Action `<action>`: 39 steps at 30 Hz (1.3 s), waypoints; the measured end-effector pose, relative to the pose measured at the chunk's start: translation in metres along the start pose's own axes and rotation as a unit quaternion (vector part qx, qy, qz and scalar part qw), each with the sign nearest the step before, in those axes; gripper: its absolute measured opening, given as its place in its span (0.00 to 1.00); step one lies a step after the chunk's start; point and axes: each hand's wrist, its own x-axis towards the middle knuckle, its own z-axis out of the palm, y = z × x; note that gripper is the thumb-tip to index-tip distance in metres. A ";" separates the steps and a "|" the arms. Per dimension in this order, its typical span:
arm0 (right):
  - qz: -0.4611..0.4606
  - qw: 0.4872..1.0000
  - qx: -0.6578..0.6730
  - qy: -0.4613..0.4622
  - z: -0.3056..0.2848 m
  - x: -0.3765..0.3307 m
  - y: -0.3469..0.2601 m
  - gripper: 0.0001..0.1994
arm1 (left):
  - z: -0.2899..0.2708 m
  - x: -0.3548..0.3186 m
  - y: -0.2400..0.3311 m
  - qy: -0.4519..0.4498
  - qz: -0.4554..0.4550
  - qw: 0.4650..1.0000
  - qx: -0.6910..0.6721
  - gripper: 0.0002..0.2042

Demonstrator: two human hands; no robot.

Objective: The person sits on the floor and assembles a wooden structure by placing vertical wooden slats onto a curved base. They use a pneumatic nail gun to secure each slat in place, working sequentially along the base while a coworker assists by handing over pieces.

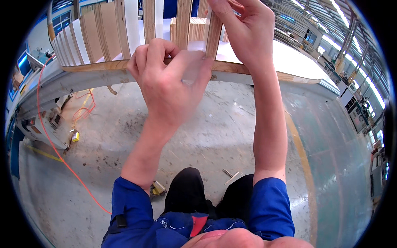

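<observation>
Several upright plywood panels, some with white faces, stand in a row on a white-topped board with a wooden front edge. My right hand grips the upper part of one plywood panel, its layered edge facing me. At that panel's lower end, the thumb and forefinger of my left hand come together in a pinch, smeared by motion. The other left fingers are curled, close to the foot of the neighbouring panel. What lies between the left fingertips is partly hidden.
Behind the panels sits a stack of layered wood blocks. An orange hose trails down the left side, past a grey machine. Near my feet lie a yellowish tool and a metal T-shaped piece on the concrete floor.
</observation>
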 end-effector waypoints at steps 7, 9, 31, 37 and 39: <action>-0.026 0.998 -0.061 0.001 -0.003 -0.003 0.000 0.11 | 0.004 -0.024 -0.011 0.049 0.026 0.997 -0.059 0.10; -0.043 0.999 -0.012 0.007 -0.002 0.000 0.007 0.11 | -0.007 -0.049 -0.017 0.088 0.041 0.993 -0.067 0.11; -0.031 0.995 -0.093 0.015 -0.015 -0.004 0.022 0.15 | -0.142 -0.622 -0.042 -0.368 -0.784 0.408 -0.287 0.21; 0.005 0.998 -0.051 0.025 0.009 -0.006 0.022 0.13 | -0.206 -0.638 -0.052 -0.611 -0.591 0.491 0.190 0.38; 0.006 0.995 -0.094 0.044 -0.005 -0.009 0.020 0.13 | -0.222 -0.640 -0.063 -0.632 -0.582 0.470 0.202 0.44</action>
